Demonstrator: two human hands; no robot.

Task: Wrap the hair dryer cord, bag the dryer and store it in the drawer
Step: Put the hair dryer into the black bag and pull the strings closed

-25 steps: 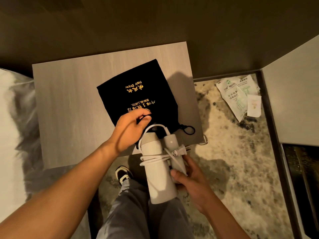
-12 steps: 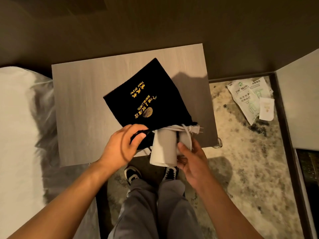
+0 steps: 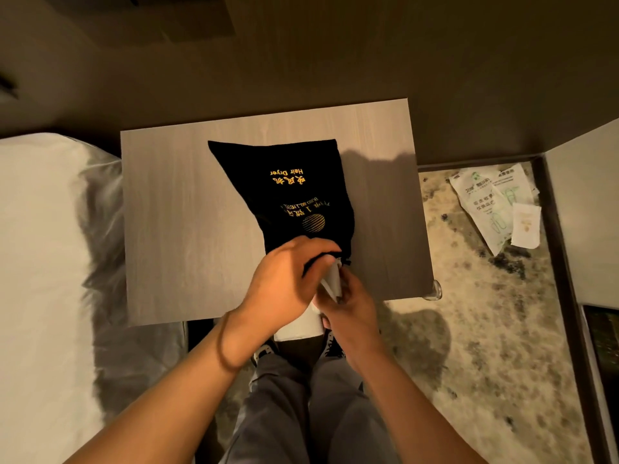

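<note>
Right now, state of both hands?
Left hand: grips the mouth of the black fabric drawstring bag.
Right hand: holds the white cylindrical hair dryer, pushing it in.

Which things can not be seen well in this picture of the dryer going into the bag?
- Dryer: front end hidden in the bag and behind the left hand.
- Cord and plug: not visible, covered by both hands and the bag.
- Bag mouth: hidden by the left hand.
- Right hand: its fingertips are blurred.
- Drawer: not seen; only the table top shows.
- Packets on the floor: print too small to read.
</note>
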